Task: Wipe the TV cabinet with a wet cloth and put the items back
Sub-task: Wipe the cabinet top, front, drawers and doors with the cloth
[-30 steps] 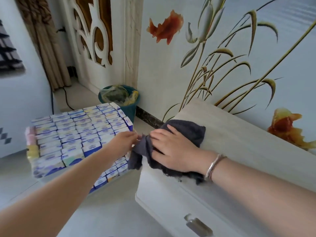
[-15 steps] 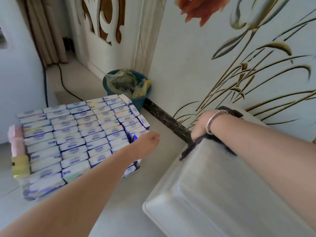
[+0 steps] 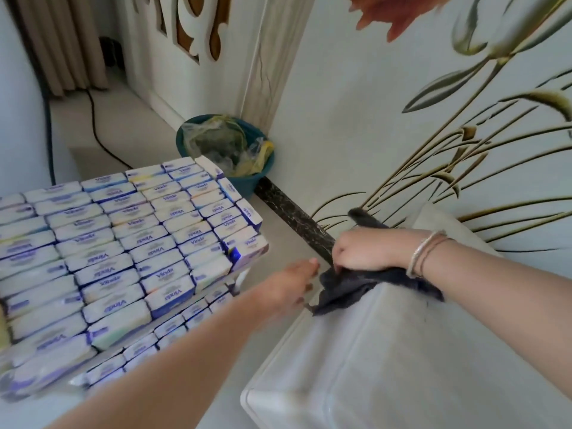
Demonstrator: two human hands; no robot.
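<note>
**At the cabinet's left end: cloth draped over the edge, right hand on it**

At the left end of the white TV cabinet, the dark grey cloth lies bunched across the top edge. Its long axis runs roughly left-right along that end; one corner hangs down over the left side, another tail pokes up behind the wrist toward the wall.

Right hand is on top of the cloth, fingers curled down and clamped on the fabric at the cabinet's end. Bracelets on that wrist.

Left hand reaches in from the lower left, fingers extended and loosely apart, holding nothing; fingertips just beside the hanging cloth corner. Contact: cannot tell, motion blur.

Surroundings:
- Big shrink-wrapped stack of Vinda tissue packs on the floor, left of the cabinet, near the left forearm.
- Teal waste bin with a plastic liner, against the wall behind the stack.
- Dark baseboard strip runs from the bin to the cabinet.
- Floral mural wall behind the cabinet.
- Black cable on the floor near the curtain.
</note>
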